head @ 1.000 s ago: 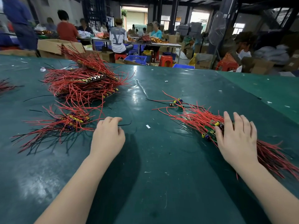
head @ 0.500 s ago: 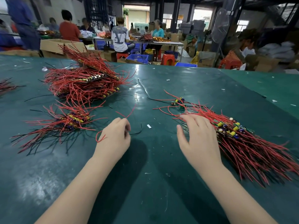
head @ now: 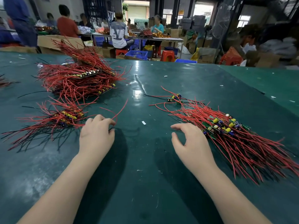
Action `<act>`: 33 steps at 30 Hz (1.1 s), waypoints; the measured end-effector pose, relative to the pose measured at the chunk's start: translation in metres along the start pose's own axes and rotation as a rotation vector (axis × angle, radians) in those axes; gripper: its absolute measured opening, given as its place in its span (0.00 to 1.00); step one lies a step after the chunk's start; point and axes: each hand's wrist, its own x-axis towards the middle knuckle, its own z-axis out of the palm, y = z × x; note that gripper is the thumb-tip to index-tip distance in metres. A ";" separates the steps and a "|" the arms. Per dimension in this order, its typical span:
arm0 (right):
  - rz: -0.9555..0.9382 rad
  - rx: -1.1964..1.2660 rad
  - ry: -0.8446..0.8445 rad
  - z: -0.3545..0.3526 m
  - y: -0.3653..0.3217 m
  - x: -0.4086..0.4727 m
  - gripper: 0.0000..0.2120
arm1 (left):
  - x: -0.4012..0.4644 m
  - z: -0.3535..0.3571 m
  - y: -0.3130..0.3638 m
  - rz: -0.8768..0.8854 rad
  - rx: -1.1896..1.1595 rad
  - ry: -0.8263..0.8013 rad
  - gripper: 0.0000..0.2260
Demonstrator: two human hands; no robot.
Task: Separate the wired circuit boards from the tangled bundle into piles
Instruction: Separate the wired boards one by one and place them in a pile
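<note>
A tangled bundle [head: 234,135] of small green circuit boards with red and black wires lies at the right of the green table [head: 145,183]. My right hand [head: 191,143] hovers just left of it, fingers loosely bent, holding nothing. My left hand [head: 97,135] has curled fingers that pinch a red wire [head: 119,112] arching up from its fingertips. Beside that hand lies a small sorted pile [head: 64,117] of wired boards. A large stacked pile [head: 80,78] sits farther back on the left. Two loose boards [head: 174,97] lie beyond the bundle.
Small white scraps [head: 143,122] dot the table's middle. A few wires [head: 6,81] poke in at the far left edge. Beyond the table's back edge are cardboard boxes [head: 53,42], blue crates [head: 136,54], red stools and seated people at other tables.
My right hand has left the top of the right bundle and moved left, off it. My left hand has picked up a red wire and shifted slightly right.
</note>
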 end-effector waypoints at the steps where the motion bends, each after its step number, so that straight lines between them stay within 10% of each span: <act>1: -0.004 0.011 -0.001 0.000 0.000 -0.001 0.10 | 0.000 -0.001 0.001 0.028 -0.053 0.033 0.09; 10: 0.030 0.361 -0.186 0.006 -0.015 -0.008 0.10 | -0.034 0.002 0.059 0.305 -0.753 -0.089 0.07; 19: 0.179 0.756 -0.147 0.008 -0.018 -0.006 0.12 | -0.043 -0.005 0.064 0.493 -0.669 -0.108 0.13; 33: 0.235 0.948 -0.026 -0.008 -0.013 0.001 0.09 | -0.038 -0.010 0.056 0.122 -0.733 -0.246 0.06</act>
